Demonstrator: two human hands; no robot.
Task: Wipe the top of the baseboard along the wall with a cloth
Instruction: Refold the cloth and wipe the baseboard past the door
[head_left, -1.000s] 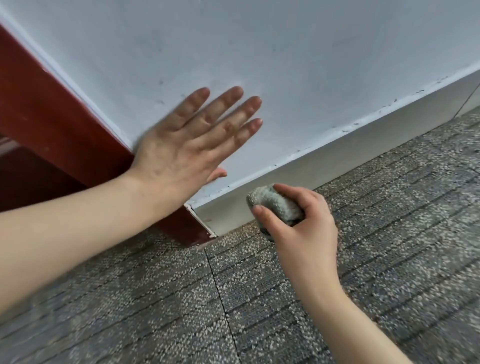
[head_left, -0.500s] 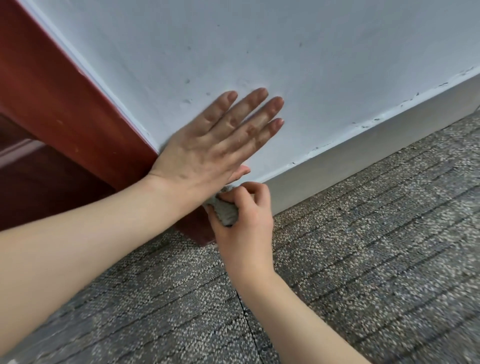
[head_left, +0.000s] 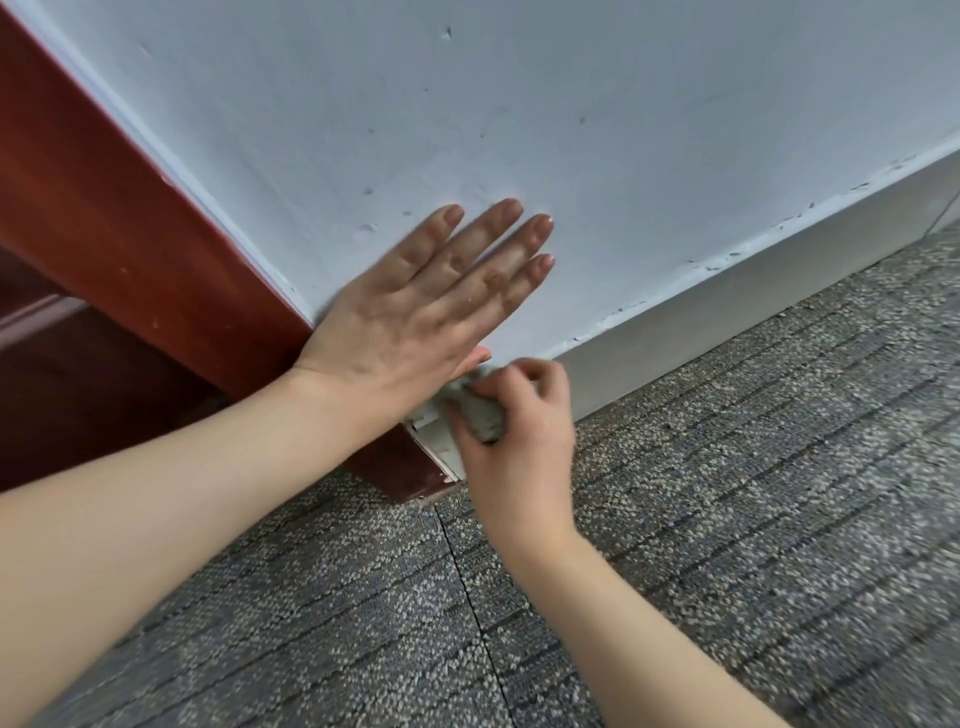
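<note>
A pale grey baseboard (head_left: 753, 291) runs along the foot of the white wall (head_left: 519, 104), rising to the right. My right hand (head_left: 519, 441) grips a bunched grey-green cloth (head_left: 480, 413) and holds it against the baseboard's left end, where it meets the red-brown door frame. My left hand (head_left: 426, 306) lies flat on the wall just above, fingers straight and spread. Part of the cloth is hidden under my left thumb and my right fingers.
A red-brown wooden door frame (head_left: 130, 234) stands at the left, ending at the floor beside the baseboard. Grey speckled carpet tiles (head_left: 727, 519) cover the floor. Dark chips mark the paint line above the baseboard further right.
My right hand carried the cloth leftwards along the baseboard to its end by the door frame. My left hand stayed flat on the wall.
</note>
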